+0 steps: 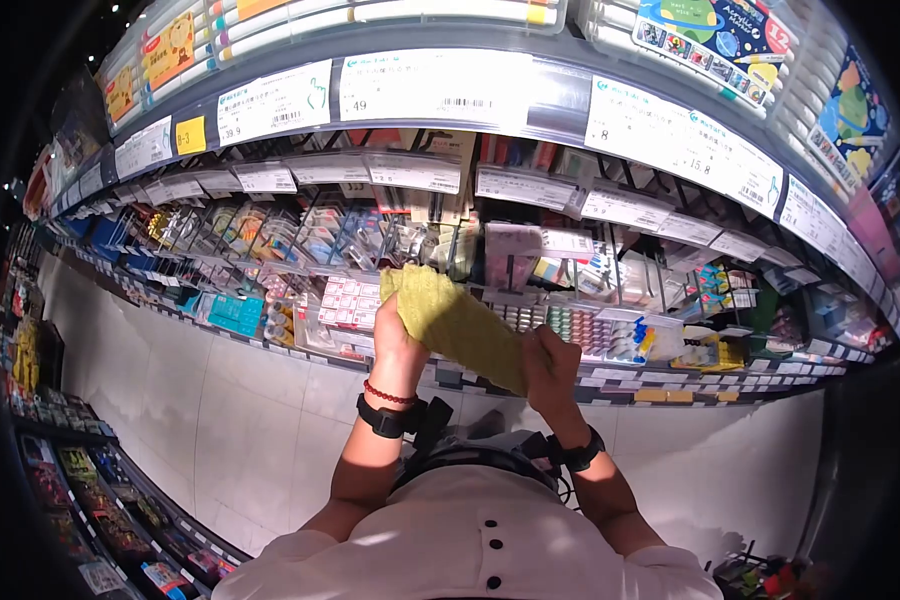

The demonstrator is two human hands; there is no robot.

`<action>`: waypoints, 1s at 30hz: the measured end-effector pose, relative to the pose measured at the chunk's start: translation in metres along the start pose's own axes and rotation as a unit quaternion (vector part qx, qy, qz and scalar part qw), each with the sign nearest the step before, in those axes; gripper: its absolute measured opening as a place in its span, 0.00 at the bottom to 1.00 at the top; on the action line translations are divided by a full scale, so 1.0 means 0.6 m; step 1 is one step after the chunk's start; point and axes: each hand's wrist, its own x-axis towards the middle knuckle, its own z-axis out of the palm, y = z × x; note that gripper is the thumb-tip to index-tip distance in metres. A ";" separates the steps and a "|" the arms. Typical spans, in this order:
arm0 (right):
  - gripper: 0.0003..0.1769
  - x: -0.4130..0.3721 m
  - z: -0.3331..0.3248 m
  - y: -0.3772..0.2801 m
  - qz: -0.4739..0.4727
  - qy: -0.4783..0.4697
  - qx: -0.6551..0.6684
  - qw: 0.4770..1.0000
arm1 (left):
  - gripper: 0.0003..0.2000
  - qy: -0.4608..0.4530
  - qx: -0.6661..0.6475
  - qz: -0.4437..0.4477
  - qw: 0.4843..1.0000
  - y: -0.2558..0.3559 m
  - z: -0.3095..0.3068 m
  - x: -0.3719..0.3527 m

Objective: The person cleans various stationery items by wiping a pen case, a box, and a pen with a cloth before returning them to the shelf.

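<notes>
A yellow-green cloth point(457, 322) is stretched between my two hands in front of the shelves. My left hand point(398, 335) grips its left end, thumb toward the top edge. At the lower right end, my right hand point(552, 368) is closed round the cloth. The cloth looks ribbed and folded, and it slants down from left to right. Behind it, small boxed goods and rows of little coloured items on the lower shelf are partly hidden. Both wrists wear black straps, and a red bead bracelet point(390, 393) circles the left one.
A shelf edge with price labels point(435, 88) curves across the top, below boxed marker sets point(715, 45). Hanging packets and bins point(330, 235) fill the levels beneath. Pale floor tiles point(255, 420) lie below, and another stocked shelf point(120, 500) stands at lower left.
</notes>
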 end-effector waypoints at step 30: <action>0.20 0.009 0.053 -0.031 0.113 -0.091 0.037 0.989 | 0.17 -0.004 0.283 0.199 0.938 -0.062 0.039 -0.035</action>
